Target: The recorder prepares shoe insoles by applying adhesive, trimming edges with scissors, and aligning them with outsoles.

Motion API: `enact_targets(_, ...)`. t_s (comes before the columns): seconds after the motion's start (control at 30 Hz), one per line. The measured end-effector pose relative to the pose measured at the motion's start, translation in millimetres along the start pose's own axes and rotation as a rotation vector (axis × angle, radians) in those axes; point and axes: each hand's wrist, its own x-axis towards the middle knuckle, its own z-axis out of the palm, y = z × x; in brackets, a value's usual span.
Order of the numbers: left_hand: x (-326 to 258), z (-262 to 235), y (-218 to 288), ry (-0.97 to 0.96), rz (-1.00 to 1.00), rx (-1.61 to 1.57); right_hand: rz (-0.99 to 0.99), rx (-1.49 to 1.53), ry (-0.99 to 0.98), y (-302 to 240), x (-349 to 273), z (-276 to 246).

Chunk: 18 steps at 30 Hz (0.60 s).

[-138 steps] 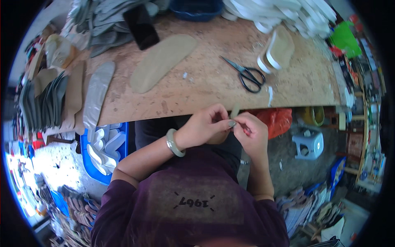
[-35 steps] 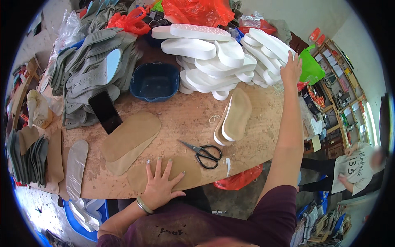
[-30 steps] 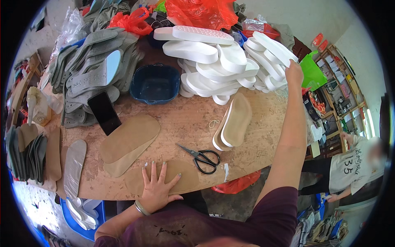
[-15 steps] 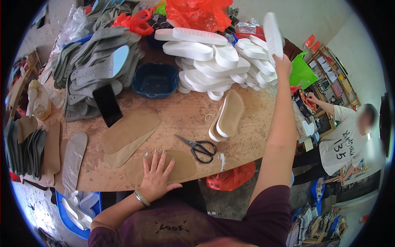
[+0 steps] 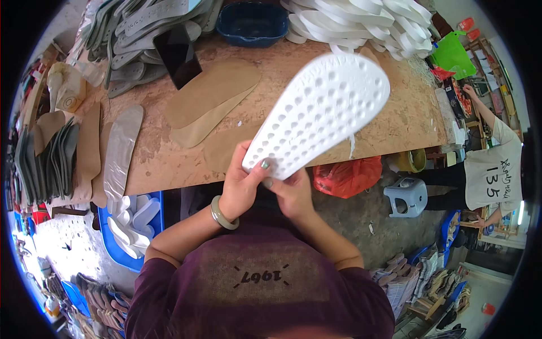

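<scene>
Both hands hold a white foam insole [image 5: 322, 107], tilted, with its dimpled side facing me. My left hand [image 5: 240, 178] grips its narrow end from the left, thumb on the dimpled side. My right hand [image 5: 292, 195] closes on the same end from the right. A flat tan insole-shaped sheet [image 5: 221, 151] lies on the table behind the left hand. Farther back are two more overlapping tan sheets [image 5: 212, 93]. The scissors and the tan-topped pair of insoles are hidden, probably behind the raised insole, apart from a small tan tip.
White insoles [image 5: 361, 25] are heaped at the back, beside a dark blue basin [image 5: 254, 40], grey insoles [image 5: 141, 37] and a black phone [image 5: 178, 56]. Right of the table edge lie a red bag [image 5: 347, 176] and a grey-blue stool [image 5: 407, 199]. Another person [image 5: 492, 164] stands far right.
My right hand has come back from the white heap with an insole, down in front of me. My left hand has left the tan sheet and grips the insole too. The view has tilted downward.
</scene>
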Motion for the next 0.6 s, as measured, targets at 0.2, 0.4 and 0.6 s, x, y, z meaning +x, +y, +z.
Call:
enact_targets(0.2, -40, -58, 33, 0.091, -0.235, 0.135, -0.143, -0.100, 0.111, -44, -7, -67)
enact_targets(0.4, -67, -85, 56, -0.034, -0.514, 0.088, -0.466, -1.686, -0.400, -98, -25, -49)
enact_targets(0.6, -54, -82, 54, -0.027, -0.525, 0.119, -0.372, -1.472, -0.429, -77, 0, -56)
